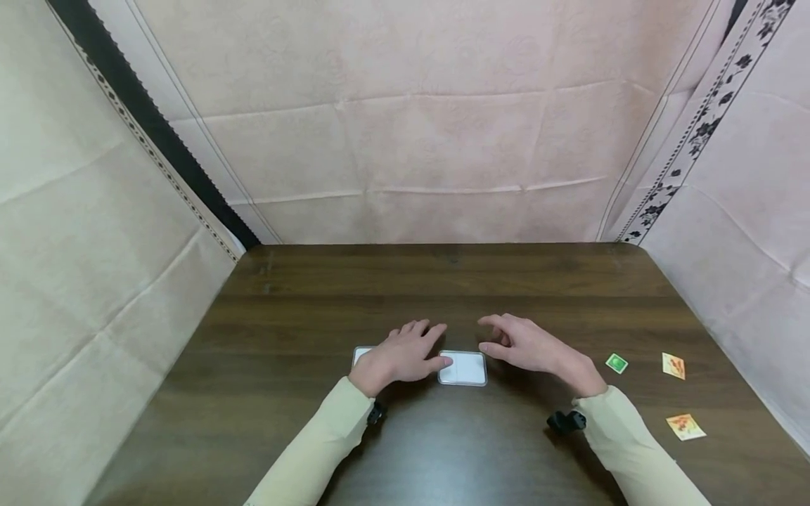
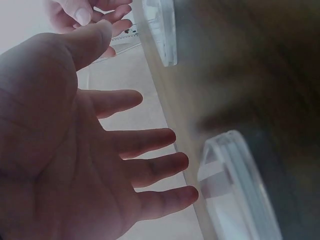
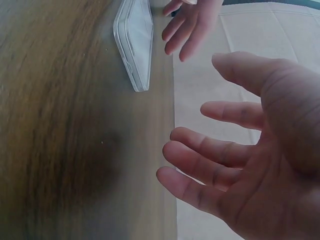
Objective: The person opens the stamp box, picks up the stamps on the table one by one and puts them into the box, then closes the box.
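Two flat, clear-edged plastic cases with white faces lie on the table. The right case (image 1: 464, 370) shows almost whole, and the left case (image 1: 361, 353) is mostly covered by my left hand (image 1: 405, 355). That hand hovers above the table with fingers spread and thumb over the right case's edge; the left wrist view shows an empty palm and a gap to the case below (image 2: 235, 190). Just right of the right case is my right hand (image 1: 528, 344), its fingers loosely bent. In the right wrist view nothing lies in its grasp, and the case (image 3: 135, 45) stands apart from it.
On the table's right side lie a small green square piece (image 1: 616, 363) and two orange-and-cream square pieces, the farther piece (image 1: 673, 366) and the nearer piece (image 1: 686, 426). Pale cloth (image 1: 443, 140) hangs behind the dark wooden table (image 1: 411, 281) and along both sides.
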`<state>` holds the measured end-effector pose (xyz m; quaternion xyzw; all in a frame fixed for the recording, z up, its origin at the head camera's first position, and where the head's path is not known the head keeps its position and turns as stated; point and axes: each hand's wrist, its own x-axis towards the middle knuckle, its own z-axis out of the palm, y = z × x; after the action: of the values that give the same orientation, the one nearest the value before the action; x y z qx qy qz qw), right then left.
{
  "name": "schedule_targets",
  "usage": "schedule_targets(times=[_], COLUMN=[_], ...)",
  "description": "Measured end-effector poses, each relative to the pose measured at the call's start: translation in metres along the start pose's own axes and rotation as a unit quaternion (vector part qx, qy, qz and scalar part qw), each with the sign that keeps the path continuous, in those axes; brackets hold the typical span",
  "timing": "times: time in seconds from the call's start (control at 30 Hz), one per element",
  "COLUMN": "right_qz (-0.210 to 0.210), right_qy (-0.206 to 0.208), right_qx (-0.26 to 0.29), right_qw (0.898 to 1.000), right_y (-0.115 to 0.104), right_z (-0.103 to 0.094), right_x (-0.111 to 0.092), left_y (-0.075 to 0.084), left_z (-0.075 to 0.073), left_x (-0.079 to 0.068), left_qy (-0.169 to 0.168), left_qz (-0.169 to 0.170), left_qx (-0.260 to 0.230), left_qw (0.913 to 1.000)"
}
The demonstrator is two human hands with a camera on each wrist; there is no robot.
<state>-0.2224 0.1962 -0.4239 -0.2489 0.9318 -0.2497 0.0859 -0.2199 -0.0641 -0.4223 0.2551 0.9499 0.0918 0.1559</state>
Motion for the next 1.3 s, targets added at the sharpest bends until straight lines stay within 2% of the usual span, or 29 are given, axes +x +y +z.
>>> schedule_targets(times=[0.33, 0.57, 0.83, 1.1, 1.3], right_qz=[-0.016, -0.010, 0.000, 0.024, 0.026], right_qy=[-0.024, -0.041, -0.056, -0.073, -0.070], right_qx=[0.003, -0.005, -0.010, -0.024, -0.035], right_qw=[1.000, 0.999, 0.998, 0.997, 0.997], right_y=[-0.005, -0.008, -0.014, -0.019, -0.023], right_z=[0.006, 0.012, 0.015, 0.018, 0.021], right_x=[-0.001, -0.002, 0.000, 0.001, 0.000], left_y=[0.002, 0.006, 0.008, 0.010, 0.009], left_z=[0.005, 0.007, 0.007, 0.009, 0.011], left_x=[0.000, -0.003, -0.004, -0.002, -0.001], left_qy=[-0.017, -0.032, -0.042, -0.035, -0.030], left_qz=[0.007, 0.008, -0.001, -0.002, -0.003], left_qx=[0.014, 0.001, 0.020, 0.036, 0.044], left_qw=[0.9997, 0.9995, 0.9989, 0.9987, 0.9986])
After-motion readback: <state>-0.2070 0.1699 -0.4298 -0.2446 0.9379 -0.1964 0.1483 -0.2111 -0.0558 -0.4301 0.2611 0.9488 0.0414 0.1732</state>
